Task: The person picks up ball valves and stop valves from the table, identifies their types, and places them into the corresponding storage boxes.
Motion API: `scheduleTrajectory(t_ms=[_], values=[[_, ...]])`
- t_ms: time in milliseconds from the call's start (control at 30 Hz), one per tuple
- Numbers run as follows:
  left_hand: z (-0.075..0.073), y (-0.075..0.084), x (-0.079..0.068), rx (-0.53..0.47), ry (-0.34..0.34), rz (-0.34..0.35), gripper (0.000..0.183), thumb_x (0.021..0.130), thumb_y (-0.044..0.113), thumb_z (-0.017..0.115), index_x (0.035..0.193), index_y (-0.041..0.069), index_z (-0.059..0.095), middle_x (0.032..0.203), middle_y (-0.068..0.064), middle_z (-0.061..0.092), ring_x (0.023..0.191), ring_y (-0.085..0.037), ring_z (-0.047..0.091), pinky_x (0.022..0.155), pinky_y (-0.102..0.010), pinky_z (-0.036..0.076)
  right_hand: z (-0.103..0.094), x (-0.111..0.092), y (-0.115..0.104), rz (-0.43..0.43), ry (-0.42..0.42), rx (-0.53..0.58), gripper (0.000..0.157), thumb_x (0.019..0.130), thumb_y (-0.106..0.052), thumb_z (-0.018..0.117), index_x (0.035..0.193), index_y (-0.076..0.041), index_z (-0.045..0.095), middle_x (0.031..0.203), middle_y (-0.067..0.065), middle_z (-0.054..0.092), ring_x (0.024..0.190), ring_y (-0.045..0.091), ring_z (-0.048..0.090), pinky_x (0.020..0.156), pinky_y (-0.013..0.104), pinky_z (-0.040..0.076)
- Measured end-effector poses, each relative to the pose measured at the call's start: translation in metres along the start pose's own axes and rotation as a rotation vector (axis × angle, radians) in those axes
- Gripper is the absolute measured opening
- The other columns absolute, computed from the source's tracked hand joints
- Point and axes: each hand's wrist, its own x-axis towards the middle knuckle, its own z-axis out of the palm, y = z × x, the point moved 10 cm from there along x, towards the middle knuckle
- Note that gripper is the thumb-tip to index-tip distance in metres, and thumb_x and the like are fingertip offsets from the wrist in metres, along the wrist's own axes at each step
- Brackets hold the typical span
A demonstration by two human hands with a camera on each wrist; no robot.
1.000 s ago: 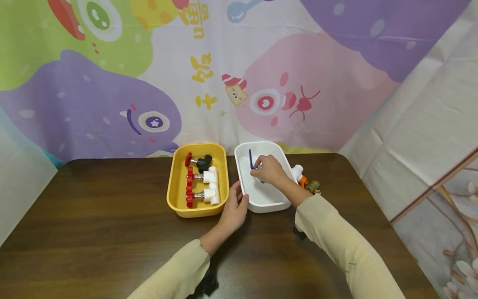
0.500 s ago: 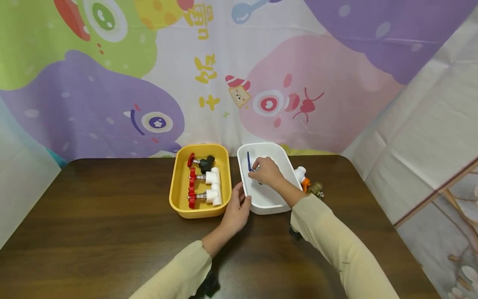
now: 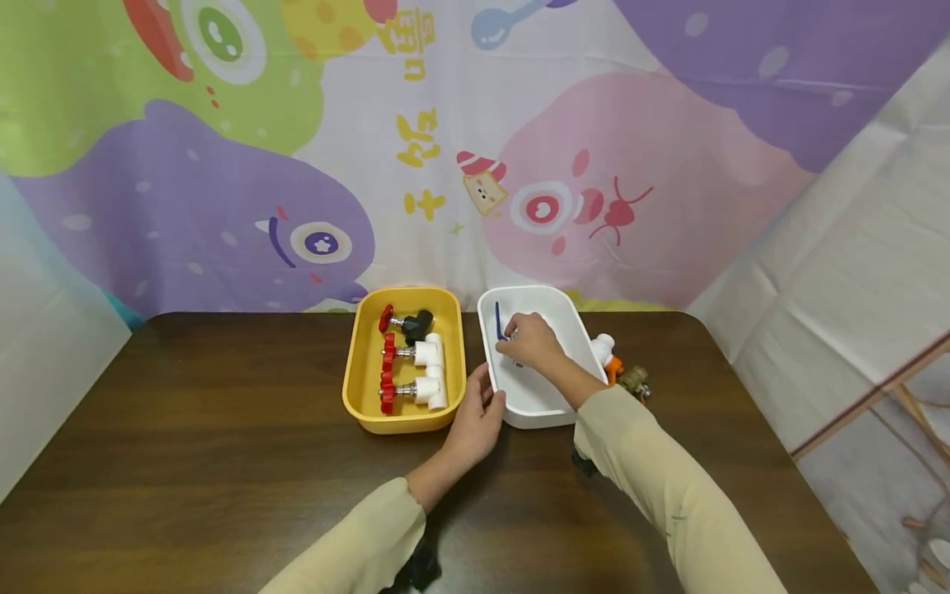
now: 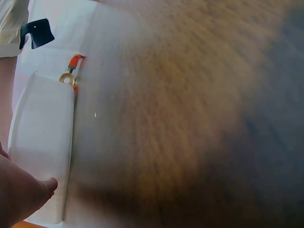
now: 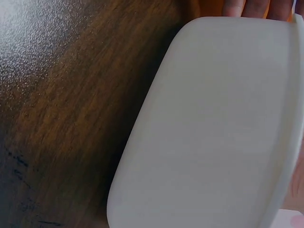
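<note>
In the head view my right hand (image 3: 534,340) reaches into a white tray (image 3: 549,419) and pinches a metal valve with a blue lever handle (image 3: 498,318). The lever points away from me, and my fingers hide most of the valve's body. My left hand (image 3: 477,419) rests on the near left corner of the tray. Its fingers (image 5: 256,7) lie extended along the left wall in the right wrist view. In the left wrist view the thumb (image 4: 47,186) lies against the front wall.
To the left stands a yellow tray (image 3: 401,424) with two red-handled white valves (image 3: 429,388) and a red-handled black valve (image 3: 418,325). Right of the white tray lie a white valve with an orange handle (image 3: 604,345) and a brass valve (image 3: 634,380). Behind the table (image 3: 223,462) hangs a cartoon-printed cloth (image 3: 460,256).
The right hand has shifted slightly left inside the white tray with the valve. The left hand stays at the tray's corner. The whole head view has drifted a little.
</note>
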Motion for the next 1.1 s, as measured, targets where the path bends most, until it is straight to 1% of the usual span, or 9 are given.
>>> scheduleTrajectory(t_ms=[33, 100, 267, 367, 500, 733, 933, 1100], values=[[0.000, 0.003, -0.001, -0.006, -0.003, 0.004, 0.052, 0.098, 0.005, 0.037, 0.143, -0.009, 0.015, 0.146, -0.032, 0.025, 0.134, -0.043, 0.033, 0.107, -0.052, 0.036, 0.000, 0.001, 0.000, -0.001, 0.002, 0.002, 0.030, 0.077, -0.027, 0.069, 0.095, -0.003, 0.065, 0.097, 0.013, 0.062, 0.086, 0.023, 0.055, 0.070, 0.031, 0.048], [0.000, 0.003, -0.001, -0.004, 0.001, 0.006, 0.052, 0.098, 0.005, 0.037, 0.143, -0.009, 0.015, 0.146, -0.032, 0.025, 0.134, -0.043, 0.033, 0.107, -0.051, 0.036, 0.001, 0.001, 0.001, 0.001, 0.001, 0.002, 0.030, 0.077, -0.027, 0.069, 0.095, -0.003, 0.065, 0.097, 0.013, 0.063, 0.087, 0.024, 0.055, 0.072, 0.033, 0.048], [0.000, -0.013, 0.006, 0.017, 0.016, 0.019, 0.051, 0.099, 0.008, 0.037, 0.144, -0.005, 0.016, 0.147, -0.028, 0.027, 0.134, -0.039, 0.035, 0.107, -0.048, 0.037, 0.006, 0.003, 0.002, 0.007, -0.007, 0.004, 0.030, 0.077, -0.027, 0.070, 0.095, -0.003, 0.066, 0.097, 0.013, 0.064, 0.089, 0.025, 0.056, 0.076, 0.035, 0.049], [0.001, -0.018, 0.008, 0.018, 0.019, 0.033, 0.051, 0.099, 0.008, 0.037, 0.145, -0.004, 0.017, 0.147, -0.027, 0.028, 0.134, -0.038, 0.036, 0.107, -0.048, 0.038, 0.010, 0.004, 0.003, 0.013, -0.018, 0.009, 0.031, 0.078, -0.027, 0.070, 0.096, -0.003, 0.065, 0.098, 0.013, 0.064, 0.089, 0.025, 0.057, 0.076, 0.034, 0.049], [0.001, -0.020, 0.009, 0.016, 0.013, 0.043, 0.051, 0.099, 0.008, 0.037, 0.145, -0.003, 0.016, 0.148, -0.027, 0.027, 0.135, -0.038, 0.035, 0.107, -0.049, 0.038, 0.016, 0.006, 0.005, 0.022, -0.030, 0.007, 0.032, 0.079, -0.029, 0.070, 0.097, -0.003, 0.065, 0.098, 0.011, 0.065, 0.087, 0.023, 0.057, 0.074, 0.032, 0.050], [0.002, -0.021, 0.009, 0.028, 0.007, 0.035, 0.052, 0.099, 0.009, 0.037, 0.145, -0.003, 0.015, 0.149, -0.027, 0.025, 0.136, -0.038, 0.033, 0.108, -0.049, 0.036, 0.022, 0.007, 0.005, 0.017, -0.032, 0.023, 0.030, 0.079, -0.028, 0.070, 0.096, -0.003, 0.066, 0.095, 0.011, 0.066, 0.082, 0.022, 0.058, 0.070, 0.031, 0.050], [0.003, -0.023, 0.008, 0.024, 0.003, 0.026, 0.052, 0.100, 0.010, 0.037, 0.145, -0.003, 0.015, 0.148, -0.026, 0.027, 0.135, -0.037, 0.034, 0.107, -0.048, 0.037, 0.027, 0.008, 0.006, 0.019, -0.040, 0.008, 0.029, 0.079, -0.028, 0.069, 0.096, -0.005, 0.066, 0.098, 0.011, 0.064, 0.084, 0.022, 0.056, 0.071, 0.031, 0.049], [0.001, -0.021, 0.009, 0.016, 0.012, 0.043, 0.052, 0.099, 0.008, 0.037, 0.145, -0.005, 0.015, 0.147, -0.028, 0.028, 0.134, -0.038, 0.035, 0.106, -0.048, 0.038, 0.026, 0.008, 0.002, 0.003, -0.031, 0.003, 0.027, 0.079, -0.026, 0.069, 0.096, -0.005, 0.066, 0.097, 0.011, 0.064, 0.083, 0.022, 0.057, 0.069, 0.031, 0.048]])
